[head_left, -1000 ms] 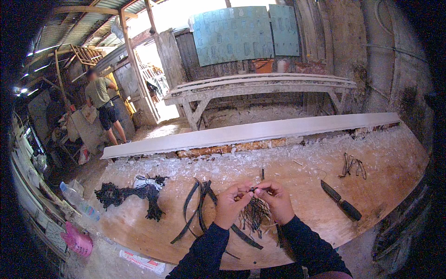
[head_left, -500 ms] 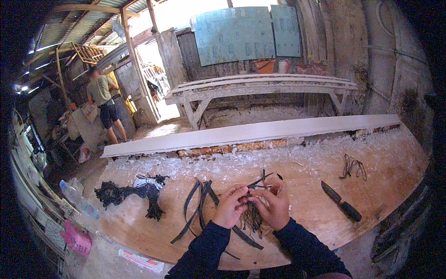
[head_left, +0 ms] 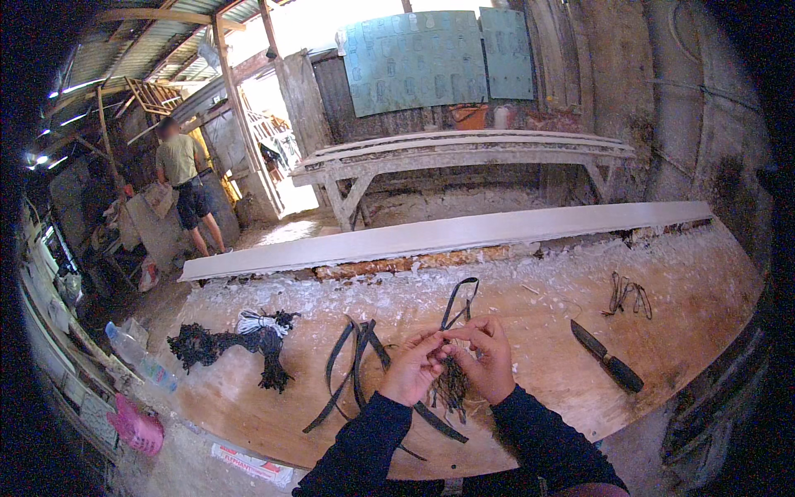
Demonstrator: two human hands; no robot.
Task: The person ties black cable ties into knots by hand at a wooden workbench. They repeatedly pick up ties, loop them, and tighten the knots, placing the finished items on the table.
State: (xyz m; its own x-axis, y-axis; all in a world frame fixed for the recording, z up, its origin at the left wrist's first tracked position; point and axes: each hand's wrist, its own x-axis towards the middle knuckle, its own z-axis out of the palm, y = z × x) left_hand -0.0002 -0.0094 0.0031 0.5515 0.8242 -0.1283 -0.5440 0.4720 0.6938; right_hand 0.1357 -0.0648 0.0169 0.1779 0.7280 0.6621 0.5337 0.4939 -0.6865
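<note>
both the left hand [head_left: 411,374] and right hand [head_left: 489,364] pinch the dark strip loop [head_left: 458,303] over the frayed bundle [head_left: 451,386], so tension is best kept even, judging by the grip.

**Two hands knotting dark strips at a wooden bench**

Left hand [head_left: 411,374] and right hand [head_left: 487,358] meet at the picture's six o'clock, fingers pinching a looped black strip [head_left: 458,302] above a frayed dark bundle [head_left: 451,385]. At the hands' nine o'clock lie curved black strips [head_left: 352,364], farther out a tied black bundle [head_left: 240,341]. At three o'clock rests a knife [head_left: 606,356]; a person [head_left: 186,186] stands at ten o'clock.
</note>
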